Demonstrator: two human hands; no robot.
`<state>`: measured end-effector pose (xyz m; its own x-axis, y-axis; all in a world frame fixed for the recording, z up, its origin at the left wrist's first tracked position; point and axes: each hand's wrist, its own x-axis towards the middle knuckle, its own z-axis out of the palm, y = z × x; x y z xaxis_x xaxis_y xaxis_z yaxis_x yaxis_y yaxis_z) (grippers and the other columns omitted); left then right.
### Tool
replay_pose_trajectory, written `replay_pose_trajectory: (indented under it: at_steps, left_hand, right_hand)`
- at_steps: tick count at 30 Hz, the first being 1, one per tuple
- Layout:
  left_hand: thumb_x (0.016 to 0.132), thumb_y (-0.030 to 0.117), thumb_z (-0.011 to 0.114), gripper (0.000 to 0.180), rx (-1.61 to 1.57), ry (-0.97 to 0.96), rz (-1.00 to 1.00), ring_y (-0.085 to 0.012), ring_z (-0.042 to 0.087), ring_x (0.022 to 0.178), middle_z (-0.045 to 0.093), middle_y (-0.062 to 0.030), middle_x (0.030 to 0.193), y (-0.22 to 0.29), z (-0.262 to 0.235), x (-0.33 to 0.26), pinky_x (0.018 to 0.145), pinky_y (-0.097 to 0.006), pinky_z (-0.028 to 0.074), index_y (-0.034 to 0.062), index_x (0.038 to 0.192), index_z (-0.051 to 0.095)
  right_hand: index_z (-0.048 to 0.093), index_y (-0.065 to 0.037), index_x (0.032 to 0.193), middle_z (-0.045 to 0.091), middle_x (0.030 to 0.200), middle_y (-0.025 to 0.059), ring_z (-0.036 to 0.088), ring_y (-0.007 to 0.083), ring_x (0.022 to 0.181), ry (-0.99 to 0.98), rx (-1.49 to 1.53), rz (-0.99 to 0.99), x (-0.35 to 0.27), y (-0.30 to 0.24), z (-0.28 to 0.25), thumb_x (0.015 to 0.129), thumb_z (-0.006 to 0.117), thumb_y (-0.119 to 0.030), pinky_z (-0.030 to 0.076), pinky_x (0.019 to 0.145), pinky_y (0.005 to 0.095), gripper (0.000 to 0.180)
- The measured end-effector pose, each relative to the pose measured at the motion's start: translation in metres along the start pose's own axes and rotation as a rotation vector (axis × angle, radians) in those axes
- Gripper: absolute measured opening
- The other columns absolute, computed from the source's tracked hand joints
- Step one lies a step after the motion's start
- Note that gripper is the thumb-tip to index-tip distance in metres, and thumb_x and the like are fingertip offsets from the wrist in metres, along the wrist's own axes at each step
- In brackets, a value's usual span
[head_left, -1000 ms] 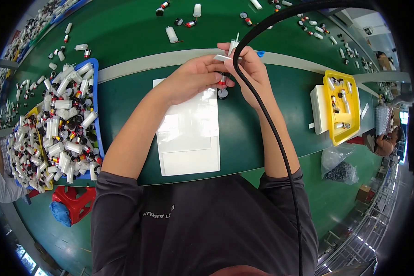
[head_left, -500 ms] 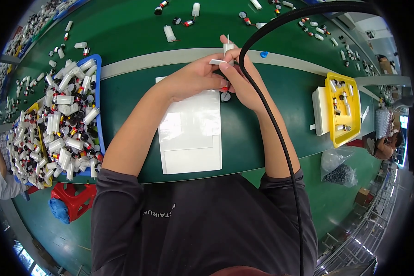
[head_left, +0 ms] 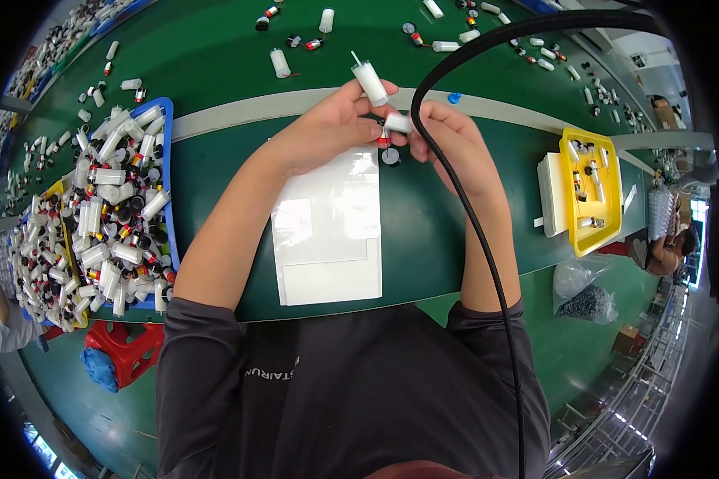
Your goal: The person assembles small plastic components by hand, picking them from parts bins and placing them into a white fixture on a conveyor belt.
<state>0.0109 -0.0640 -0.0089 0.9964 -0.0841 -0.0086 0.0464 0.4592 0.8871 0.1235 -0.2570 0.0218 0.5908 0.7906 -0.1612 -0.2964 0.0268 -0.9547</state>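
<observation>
Head view: left hand (head_left: 327,128) clamps white cylinder (head_left: 371,81), tilted, thin pin at upper end, held above green worktop (head_left: 216,168). Right hand (head_left: 451,140) pinches second small white cylinder (head_left: 397,123) just beside left fingertips. Small round black part (head_left: 391,156) lies on worktop under hands. White sheet (head_left: 327,231) below left forearm. Blue tray (head_left: 164,199) at left heaped with white cylinders. Yellow tray (head_left: 607,231) at right. Black cable (head_left: 487,263) crosses right forearm.

A flat sheet (head_left: 327,231) lies at table centre. The heaped tray (head_left: 112,207) sits at nine o'clock, the small tray (head_left: 591,191) at three, loose cylinders (head_left: 280,62) at twelve.
</observation>
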Motion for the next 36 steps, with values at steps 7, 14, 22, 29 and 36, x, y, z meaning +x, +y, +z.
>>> replay_pose_trajectory:
  at_steps: [7, 14, 22, 29, 36]
  left_hand:
    - [0.098, -0.005, 0.053, 0.051, 0.18, 0.004, 0.044, -0.0166, 0.06, 0.115, 0.061, -0.0097, 0.125, 0.005, 0.005, 0.001, 0.104, -0.036, 0.048, 0.0065, 0.146, 0.04]
    - [0.097, -0.007, 0.051, 0.051, 0.262, 0.014, 0.032, -0.018, 0.06, 0.119, 0.061, -0.0104, 0.125, 0.004, 0.006, 0.002, 0.108, -0.038, 0.048, 0.0049, 0.146, 0.041]
    - [0.095, -0.01, 0.05, 0.052, 0.348, 0.035, 0.017, -0.0172, 0.062, 0.116, 0.062, -0.0106, 0.122, 0.009, 0.014, 0.0, 0.106, -0.036, 0.049, 0.0039, 0.145, 0.042]
    - [0.094, -0.011, 0.051, 0.052, 0.385, 0.043, -0.004, -0.0165, 0.063, 0.115, 0.063, -0.0107, 0.122, 0.009, 0.014, 0.001, 0.104, -0.034, 0.049, 0.0034, 0.144, 0.044]
    - [0.094, -0.008, 0.057, 0.048, 0.27, 0.112, -0.002, -0.0179, 0.063, 0.118, 0.063, -0.0123, 0.124, 0.012, 0.013, -0.001, 0.103, -0.033, 0.051, 0.0032, 0.139, 0.048]
  right_hand:
    - [0.063, -0.008, 0.091, 0.054, 0.078, -0.0068, 0.044, 0.0049, 0.069, -0.006, -0.149, 0.12, -0.002, -0.004, 0.007, 0.097, 0.065, -0.023, 0.035, 0.063, 0.0214, 0.015]
    - [0.064, -0.007, 0.096, 0.055, 0.079, -0.0062, 0.045, 0.0045, 0.071, -0.04, -0.375, 0.11, 0.0, 0.002, 0.001, 0.098, 0.065, -0.026, 0.036, 0.063, 0.0218, 0.019]
    - [0.063, -0.006, 0.091, 0.054, 0.077, -0.0064, 0.044, 0.0037, 0.07, -0.014, -0.363, 0.154, 0.006, 0.009, -0.004, 0.097, 0.066, -0.025, 0.034, 0.06, 0.0207, 0.02]
    - [0.062, -0.005, 0.087, 0.05, 0.071, -0.0074, 0.041, 0.003, 0.065, 0.069, -0.508, 0.045, 0.004, 0.014, 0.002, 0.095, 0.068, -0.021, 0.033, 0.056, 0.0223, 0.019]
    - [0.064, -0.005, 0.087, 0.045, 0.065, -0.0086, 0.039, 0.0032, 0.062, 0.117, -0.576, -0.034, 0.003, 0.012, 0.009, 0.093, 0.072, -0.022, 0.031, 0.055, 0.0225, 0.02]
